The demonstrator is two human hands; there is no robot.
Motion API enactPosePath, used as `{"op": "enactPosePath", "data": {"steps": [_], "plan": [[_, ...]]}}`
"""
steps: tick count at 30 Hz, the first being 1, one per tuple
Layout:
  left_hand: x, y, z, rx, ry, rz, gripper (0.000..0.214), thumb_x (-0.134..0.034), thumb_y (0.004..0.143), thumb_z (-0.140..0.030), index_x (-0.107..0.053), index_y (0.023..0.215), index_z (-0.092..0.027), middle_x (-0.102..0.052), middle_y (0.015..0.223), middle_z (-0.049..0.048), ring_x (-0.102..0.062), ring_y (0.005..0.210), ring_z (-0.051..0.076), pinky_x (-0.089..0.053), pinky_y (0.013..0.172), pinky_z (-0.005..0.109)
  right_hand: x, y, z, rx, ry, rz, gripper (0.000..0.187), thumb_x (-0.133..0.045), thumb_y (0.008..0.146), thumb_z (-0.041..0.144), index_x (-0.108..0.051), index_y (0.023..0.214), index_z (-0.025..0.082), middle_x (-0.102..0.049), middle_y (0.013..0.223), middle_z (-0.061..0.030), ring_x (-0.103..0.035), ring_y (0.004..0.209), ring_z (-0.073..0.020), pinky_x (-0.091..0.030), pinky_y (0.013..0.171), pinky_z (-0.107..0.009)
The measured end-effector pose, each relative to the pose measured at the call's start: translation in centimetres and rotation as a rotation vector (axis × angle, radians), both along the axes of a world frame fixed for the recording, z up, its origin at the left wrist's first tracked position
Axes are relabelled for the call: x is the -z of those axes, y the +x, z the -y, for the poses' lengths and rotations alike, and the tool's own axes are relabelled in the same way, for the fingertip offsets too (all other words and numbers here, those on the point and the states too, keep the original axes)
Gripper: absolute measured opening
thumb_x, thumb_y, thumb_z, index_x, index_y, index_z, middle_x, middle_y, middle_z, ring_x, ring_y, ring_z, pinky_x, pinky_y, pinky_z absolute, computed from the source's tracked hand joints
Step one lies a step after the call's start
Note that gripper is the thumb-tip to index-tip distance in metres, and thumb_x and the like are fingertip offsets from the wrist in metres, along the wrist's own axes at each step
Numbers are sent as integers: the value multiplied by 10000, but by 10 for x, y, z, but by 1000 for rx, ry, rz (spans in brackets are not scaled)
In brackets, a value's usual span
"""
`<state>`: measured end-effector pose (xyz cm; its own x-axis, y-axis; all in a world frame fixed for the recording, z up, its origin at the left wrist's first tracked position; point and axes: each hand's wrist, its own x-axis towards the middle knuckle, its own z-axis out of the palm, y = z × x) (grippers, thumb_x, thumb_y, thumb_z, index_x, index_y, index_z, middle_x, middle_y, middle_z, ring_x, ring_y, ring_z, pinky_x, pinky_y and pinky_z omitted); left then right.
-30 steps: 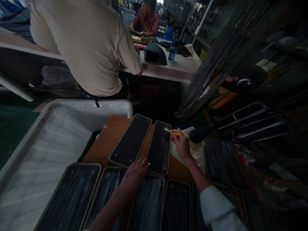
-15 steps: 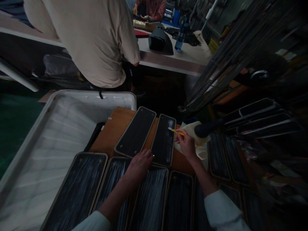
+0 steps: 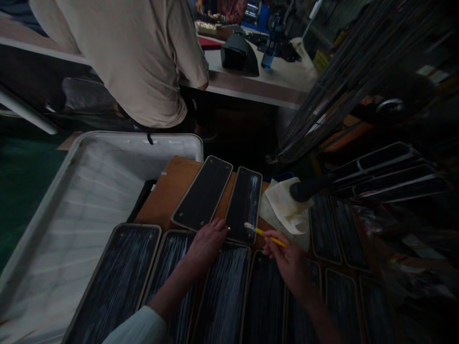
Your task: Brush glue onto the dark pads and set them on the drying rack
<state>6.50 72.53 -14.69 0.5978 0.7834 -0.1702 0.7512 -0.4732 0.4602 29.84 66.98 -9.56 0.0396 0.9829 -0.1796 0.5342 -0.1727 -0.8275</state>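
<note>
Black panels with pale edging fill the near row, most showing whitish streaks; the left forearm, in a light sleeve, crosses over them; left hand lies palm down, fingers close together, fingertips at the lower left corner of the panel being brushed; can't tell whether they grip it or just rest there; right hand pinches a yellow-handled brush between thumb and fingers, whitish bristles at the lower right part of that panel; bristle contact not clear; wet-looking pale streaks run down the panel's right side, its left side mostly plain dark; just left of it, a tilted plain panel with round studs at its corners; both lie on a brown board; right of them, a cream cloth with a dark rounded bar reaching over it; more streaked panels beyond the cloth's right side; white bin at left; farther off, a person in a beige shirt at a long worktable; on it a black moulded piece and a blue bottle; another person in a dark red top behind.
</note>
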Motion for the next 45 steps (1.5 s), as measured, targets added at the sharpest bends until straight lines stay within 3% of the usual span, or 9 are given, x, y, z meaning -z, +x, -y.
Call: {"op": "enactPosePath", "data": {"steps": [8, 14, 19, 27, 30, 32, 35, 40, 45], "plan": [[-1, 2, -1, -4, -46, -9, 296, -484, 900, -119, -611, 1161, -174, -612, 1185, 90, -547, 1143, 253, -487, 971, 400, 27, 1, -148, 91, 339, 51, 317, -506, 918, 488, -630, 1036, 221, -647, 719, 11, -659, 618, -138, -510, 553, -238], [-1, 2, -2, -16, -58, -1, 276, -480, 907, -134, -621, 1142, -170, -614, 1196, 96, -555, 1138, 265, -503, 945, 412, 44, -1, -187, 52, 384, 200, 324, -460, 937, 471, -632, 1033, 214, -651, 728, 7, -651, 592, -133, -496, 577, -245], [-5, 0, -2, -6, -58, 6, 257, -477, 903, -119, -622, 1110, -164, -612, 1173, 97, -552, 1131, 255, -501, 939, 390, 42, -10, -149, -28, 300, 250, 280, -450, 953, 426, -624, 1042, 225, -687, 770, -15, -670, 626, -154, -507, 606, -268], [1, -1, -1, -13, 3, 21, 206, -487, 901, -131, -615, 1054, -181, -615, 1104, 75, -566, 1063, 251, -511, 877, 389, 17, -26, 8, -202, 130, 203, 202, -473, 959, 363, -616, 1068, 271, -738, 982, -31, -716, 833, -180, -572, 724, -295], [-2, -2, -1, -13, -13, 16, 230, -477, 897, -111, -612, 1074, -173, -610, 1149, 87, -561, 1092, 249, -506, 898, 385, 5, -28, 27, -208, 68, 124, 186, -485, 956, 350, -617, 1069, 285, -722, 872, -3, -703, 742, -151, -567, 666, -257], [-4, -2, -2, -17, -30, 14, 229, -474, 896, -109, -616, 1062, -177, -611, 1147, 88, -565, 1092, 245, -505, 900, 383, -1, -26, 11, -184, 55, 89, 202, -467, 963, 363, -611, 1078, 280, -693, 788, 8, -684, 689, -143, -554, 643, -249], [-4, -2, -2, -21, -50, 19, 240, -472, 900, -120, -619, 1079, -182, -618, 1146, 90, -563, 1117, 241, -500, 929, 383, -1, -23, -46, -110, 135, 86, 227, -467, 957, 405, -615, 1043, 255, -670, 758, 4, -667, 653, -143, -535, 629, -255], [4, -1, -3, -19, -67, 9, 283, -459, 907, -120, -619, 1140, -145, -621, 1197, 115, -550, 1177, 251, -487, 992, 391, 21, -21, -142, -44, 318, 122, 280, -461, 952, 438, -622, 1056, 234, -666, 770, -4, -669, 639, -143, -513, 615, -254], [5, -2, -2, -31, -70, 21, 285, -465, 907, -121, -619, 1146, -144, -617, 1218, 114, -546, 1192, 251, -488, 1005, 388, 41, -21, -182, -40, 387, 242, 291, -438, 955, 428, -630, 1049, 230, -698, 804, -18, -670, 632, -149, -503, 631, -270]]}}
